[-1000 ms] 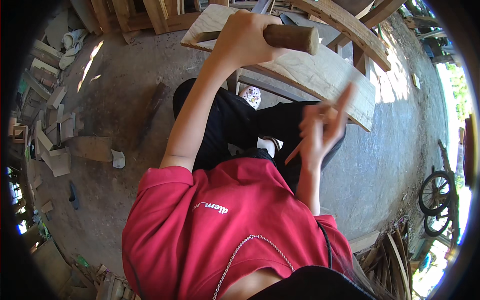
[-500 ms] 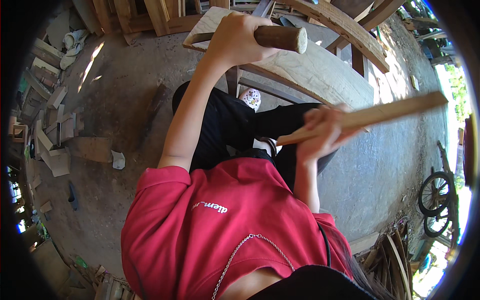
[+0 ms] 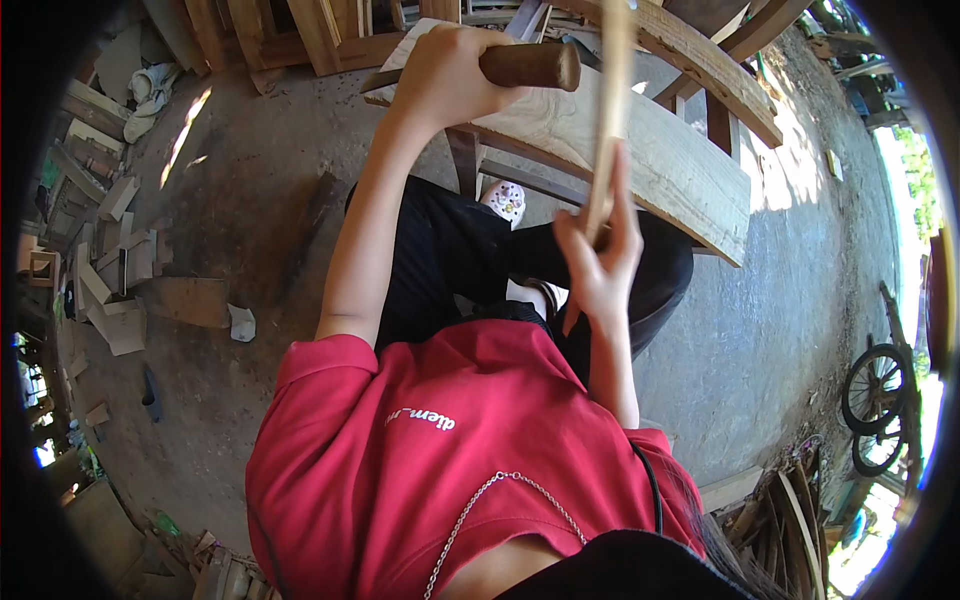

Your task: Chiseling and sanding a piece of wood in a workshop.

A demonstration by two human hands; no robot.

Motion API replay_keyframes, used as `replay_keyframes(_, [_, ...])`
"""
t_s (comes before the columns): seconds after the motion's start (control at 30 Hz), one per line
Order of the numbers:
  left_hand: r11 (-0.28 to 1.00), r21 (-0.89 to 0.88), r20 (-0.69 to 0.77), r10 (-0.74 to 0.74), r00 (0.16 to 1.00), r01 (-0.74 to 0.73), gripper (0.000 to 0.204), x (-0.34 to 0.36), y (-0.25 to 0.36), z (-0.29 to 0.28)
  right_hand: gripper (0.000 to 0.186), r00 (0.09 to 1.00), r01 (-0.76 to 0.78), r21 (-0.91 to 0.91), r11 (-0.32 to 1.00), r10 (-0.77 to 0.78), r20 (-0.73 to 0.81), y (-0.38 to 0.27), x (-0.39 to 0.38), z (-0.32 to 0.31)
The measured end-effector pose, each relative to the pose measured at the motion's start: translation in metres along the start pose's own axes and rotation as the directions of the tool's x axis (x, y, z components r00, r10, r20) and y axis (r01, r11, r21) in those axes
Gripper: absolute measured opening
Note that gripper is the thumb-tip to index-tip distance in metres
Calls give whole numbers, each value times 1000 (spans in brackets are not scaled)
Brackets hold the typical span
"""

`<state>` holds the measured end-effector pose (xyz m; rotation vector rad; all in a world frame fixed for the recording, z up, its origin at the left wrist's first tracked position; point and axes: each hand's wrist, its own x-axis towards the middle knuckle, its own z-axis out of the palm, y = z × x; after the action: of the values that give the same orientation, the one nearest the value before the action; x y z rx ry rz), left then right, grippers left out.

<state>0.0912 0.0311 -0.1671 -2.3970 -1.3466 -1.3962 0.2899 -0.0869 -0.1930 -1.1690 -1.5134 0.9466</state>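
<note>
My left hand (image 3: 445,80) is closed round a thick, round brown wooden handle (image 3: 530,67) above the far left part of a bench. A narrow brown end juts out on the hand's other side; the rest is hidden by my fingers. In my right hand (image 3: 605,262) is a pale wooden stick (image 3: 610,120), gripped near its lower end with some fingers stretched along it. The stick points away from me across the bench, its far part smeared by motion. Beneath both lies the bench's pale plank top (image 3: 690,185), just beyond my knees.
Behind the bench, a curved wooden beam (image 3: 700,62) and wooden frames (image 3: 320,35) stand close. Wood offcuts (image 3: 115,290) litter the floor at left. A wheeled cart (image 3: 875,390) is at the far right, and wood strips (image 3: 795,520) lie at lower right.
The stick in my right hand has swung from pointing right to pointing away from me, and that hand has shifted slightly left. My left hand with the handle has moved a little left.
</note>
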Motion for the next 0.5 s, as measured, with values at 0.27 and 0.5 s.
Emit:
replay_keyframes(0.27, [993, -92, 281, 99, 955, -75, 24, 6, 77, 42, 71, 818, 203, 255, 945, -20, -575, -16, -8, -52])
replay_keyframes(0.5, [994, -106, 256, 8, 967, 20, 21, 11, 60, 52, 43, 707, 502, 111, 858, -334, -623, 27, -22, -71])
